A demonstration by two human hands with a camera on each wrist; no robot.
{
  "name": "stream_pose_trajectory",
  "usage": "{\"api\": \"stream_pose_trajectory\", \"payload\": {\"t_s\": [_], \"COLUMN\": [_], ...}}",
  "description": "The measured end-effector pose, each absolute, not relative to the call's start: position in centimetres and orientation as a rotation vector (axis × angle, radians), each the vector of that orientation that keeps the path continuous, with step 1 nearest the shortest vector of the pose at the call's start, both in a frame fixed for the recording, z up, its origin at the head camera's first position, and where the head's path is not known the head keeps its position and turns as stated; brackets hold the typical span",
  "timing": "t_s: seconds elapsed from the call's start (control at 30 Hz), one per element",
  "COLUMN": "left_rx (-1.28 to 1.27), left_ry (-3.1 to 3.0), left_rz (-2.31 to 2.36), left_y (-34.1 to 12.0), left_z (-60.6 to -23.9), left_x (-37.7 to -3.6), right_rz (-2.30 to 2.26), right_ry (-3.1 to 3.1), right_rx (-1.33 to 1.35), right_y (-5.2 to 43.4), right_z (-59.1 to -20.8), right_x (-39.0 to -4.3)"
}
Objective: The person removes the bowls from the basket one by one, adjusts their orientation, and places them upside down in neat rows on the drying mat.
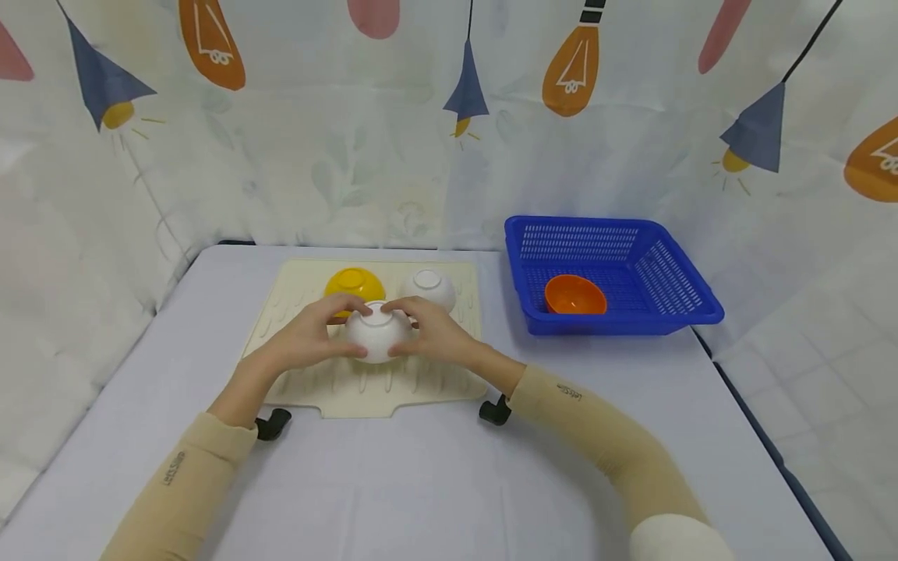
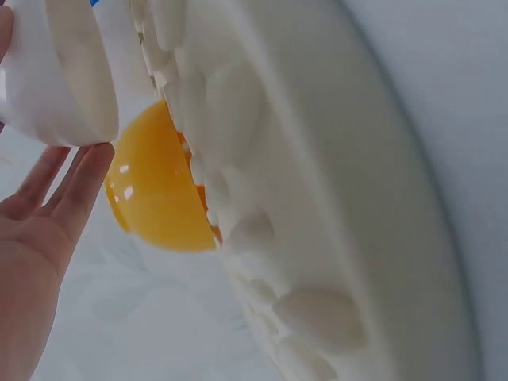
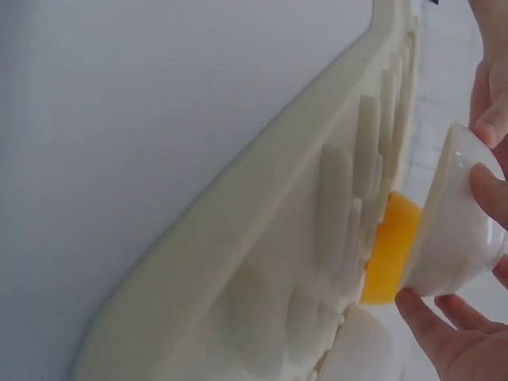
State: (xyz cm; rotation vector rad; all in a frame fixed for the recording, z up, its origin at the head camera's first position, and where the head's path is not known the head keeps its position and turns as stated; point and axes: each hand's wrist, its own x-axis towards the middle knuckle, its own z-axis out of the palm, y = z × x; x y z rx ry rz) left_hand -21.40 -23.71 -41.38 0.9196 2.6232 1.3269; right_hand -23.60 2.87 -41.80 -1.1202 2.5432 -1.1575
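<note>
A white bowl (image 1: pixel 379 333) is held mouth down between my two hands, its rim clear of the cream draining mat (image 1: pixel 365 405). My left hand (image 1: pixel 309 333) grips its left side and my right hand (image 1: pixel 438 335) its right side, fingers curved round it. Just behind, a yellow bowl (image 1: pixel 354 282) lies upside down on the mat, partly covered by my left hand. Beside it a second white bowl (image 1: pixel 428 287) is also upside down. The left wrist view shows the held white bowl (image 2: pixel 67 71) tipped slightly, apart from the yellow bowl (image 2: pixel 159 186).
A blue plastic basket (image 1: pixel 662 315) stands at the table's back right, with an orange bowl (image 1: pixel 575 294) inside. White table surface (image 1: pixel 393 483) extends in front of the mat. A patterned curtain (image 1: pixel 316 156) hangs behind the table.
</note>
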Motion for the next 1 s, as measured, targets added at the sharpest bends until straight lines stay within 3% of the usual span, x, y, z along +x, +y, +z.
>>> {"api": "stream_pose_trajectory", "payload": {"t_s": [1.0], "left_rx": [0.812], "left_ry": [2.559], "left_rz": [1.257], "left_y": [-28.2], "left_z": [-41.5], "left_x": [-20.9], "right_rz": [-0.994], "right_ry": [2.614], "right_rx": [-1.123], "right_y": [-2.2], "right_z": [-42.8], "right_x": [-22.6]}}
